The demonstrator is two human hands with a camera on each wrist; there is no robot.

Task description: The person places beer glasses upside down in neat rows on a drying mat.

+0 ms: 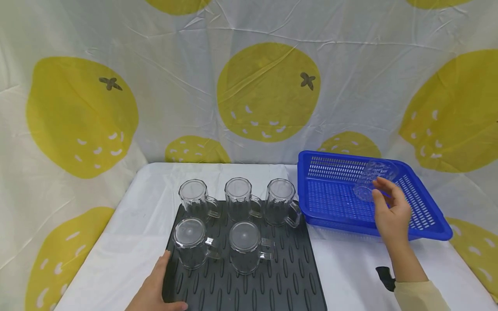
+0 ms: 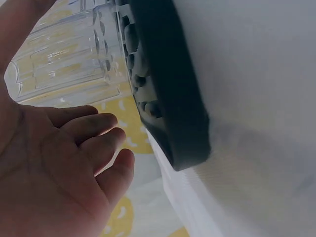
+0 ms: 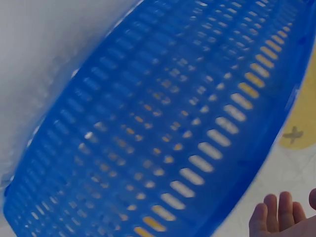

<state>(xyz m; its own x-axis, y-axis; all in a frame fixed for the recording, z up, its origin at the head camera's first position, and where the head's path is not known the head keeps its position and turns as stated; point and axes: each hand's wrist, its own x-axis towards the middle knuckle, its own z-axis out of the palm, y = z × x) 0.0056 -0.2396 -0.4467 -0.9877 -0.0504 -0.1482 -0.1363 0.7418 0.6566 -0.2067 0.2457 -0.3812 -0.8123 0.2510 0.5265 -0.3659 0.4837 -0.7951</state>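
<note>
Several clear glass mugs with handles stand on a black ridged mat (image 1: 272,285), bottoms up; the front ones are a left mug (image 1: 190,246) and a right mug (image 1: 245,250). My left hand (image 1: 155,285) is at the mat's left edge, fingers loosely bent and holding nothing; the left wrist view shows its palm (image 2: 54,158) beside a mug (image 2: 69,54). Over the blue plastic basket (image 1: 330,220) is my right hand (image 1: 393,211), its fingers relaxed. Just beyond them a clear glass (image 1: 365,183) lies tilted in the basket. The right wrist view shows the fingers (image 3: 284,212) with nothing between them.
A white cloth (image 1: 128,242) covers the table. Behind it hangs a white curtain (image 1: 175,86) printed with yellow fruit. The basket stands right of the mat, its raised rim close to the back right mug (image 1: 280,203). A black strap (image 1: 385,277) is by my right wrist.
</note>
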